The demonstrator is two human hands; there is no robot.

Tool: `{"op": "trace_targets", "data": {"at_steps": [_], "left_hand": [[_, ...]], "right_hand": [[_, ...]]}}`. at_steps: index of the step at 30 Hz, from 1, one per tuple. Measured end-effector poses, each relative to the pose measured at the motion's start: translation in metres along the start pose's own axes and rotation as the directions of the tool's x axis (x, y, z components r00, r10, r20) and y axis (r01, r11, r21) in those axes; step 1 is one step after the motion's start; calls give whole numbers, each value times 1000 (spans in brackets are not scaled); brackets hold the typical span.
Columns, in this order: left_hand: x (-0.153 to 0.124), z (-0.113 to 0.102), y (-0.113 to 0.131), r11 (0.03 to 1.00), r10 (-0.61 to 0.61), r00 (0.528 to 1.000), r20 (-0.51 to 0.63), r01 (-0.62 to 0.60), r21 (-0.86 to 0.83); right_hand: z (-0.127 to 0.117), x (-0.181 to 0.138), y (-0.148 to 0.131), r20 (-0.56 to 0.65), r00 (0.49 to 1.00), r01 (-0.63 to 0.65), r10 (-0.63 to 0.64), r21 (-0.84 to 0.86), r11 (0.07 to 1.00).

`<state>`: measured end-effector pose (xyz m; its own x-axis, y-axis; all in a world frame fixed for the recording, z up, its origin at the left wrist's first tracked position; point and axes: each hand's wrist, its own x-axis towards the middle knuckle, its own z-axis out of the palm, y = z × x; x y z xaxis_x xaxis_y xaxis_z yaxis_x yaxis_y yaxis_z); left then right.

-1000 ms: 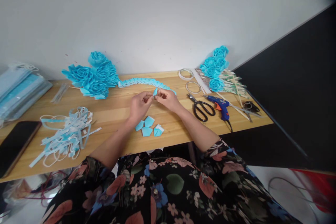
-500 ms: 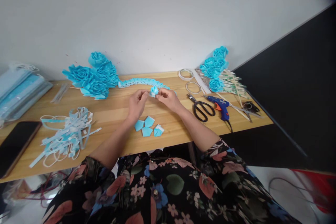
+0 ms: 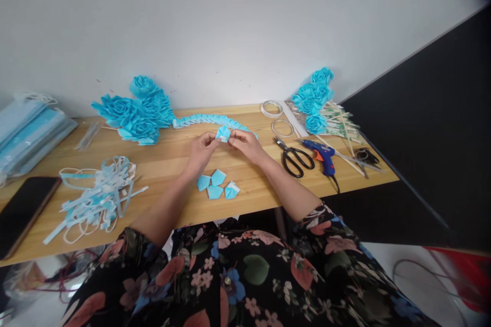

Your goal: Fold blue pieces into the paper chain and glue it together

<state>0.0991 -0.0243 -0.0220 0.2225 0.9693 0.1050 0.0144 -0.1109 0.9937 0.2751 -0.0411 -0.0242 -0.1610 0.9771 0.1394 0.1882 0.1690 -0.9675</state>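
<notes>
Between my hands, above the wooden table, is a small folded blue piece with a white patch on its lower edge. My left hand pinches its left side between thumb and fingers. On its right side, my right hand grips it the same way. Closer to me on the table lie several flat blue five-sided pieces; one of them, a folded piece, shows white at its corner. Behind my hands curves a chain of folded blue pieces.
Blue flowers stand back left, more blue flowers back right. Scissors, a blue glue gun and tape rolls lie right. Left are strap scraps, a phone and bagged face masks.
The folded blue piece has turned so its face shows flatter towards me. My left hand has moved slightly right and now grips its edge.
</notes>
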Motion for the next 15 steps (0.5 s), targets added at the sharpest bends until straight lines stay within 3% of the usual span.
{"op": "trace_targets", "data": {"at_steps": [15], "left_hand": [[0,1,-1,999,8,1000,11,-9,36]], "right_hand": [[1,0,-2,-20,1000,2,-5,-128,992]]}}
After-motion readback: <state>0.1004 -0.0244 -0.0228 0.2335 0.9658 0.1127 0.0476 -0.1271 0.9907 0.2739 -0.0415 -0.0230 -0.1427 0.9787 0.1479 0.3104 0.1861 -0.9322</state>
